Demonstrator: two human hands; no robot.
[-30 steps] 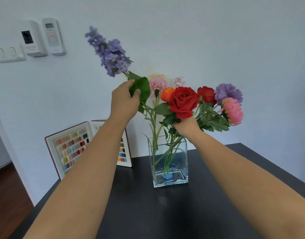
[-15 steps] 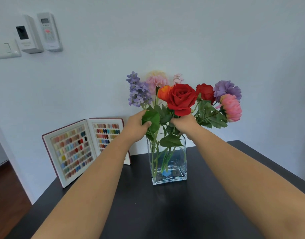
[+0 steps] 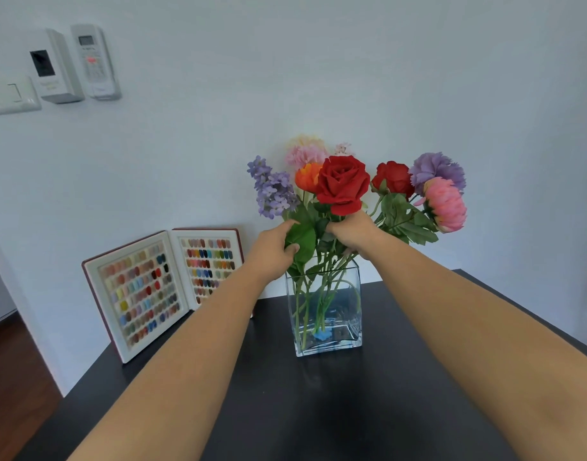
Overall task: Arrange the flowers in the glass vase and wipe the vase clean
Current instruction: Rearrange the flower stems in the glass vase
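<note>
A square glass vase point(image 3: 325, 314) with water stands on the black table point(image 3: 318, 410) near the wall. Several flowers fill it: a large red rose point(image 3: 343, 184), a second red rose point(image 3: 393, 178), a lilac sprig point(image 3: 272, 188), a pink bloom point(image 3: 446, 204), a purple carnation point(image 3: 436, 168) and an orange flower point(image 3: 307, 178). My left hand point(image 3: 273, 251) grips the lilac sprig's stem and leaf just above the vase rim. My right hand point(image 3: 352, 232) is closed around the bunched stems under the large rose.
An open sample book of coloured nail chips point(image 3: 162, 287) leans against the wall at the table's left rear. A switch plate point(image 3: 11, 96), a wall panel point(image 3: 52, 66) and a remote in its holder point(image 3: 94, 63) hang on the white wall. Wooden floor point(image 3: 9, 377) lies left of the table.
My left hand has brought the lilac sprig down from high up into the vase, its stem now in the water. My right hand has stayed on the bunch.
</note>
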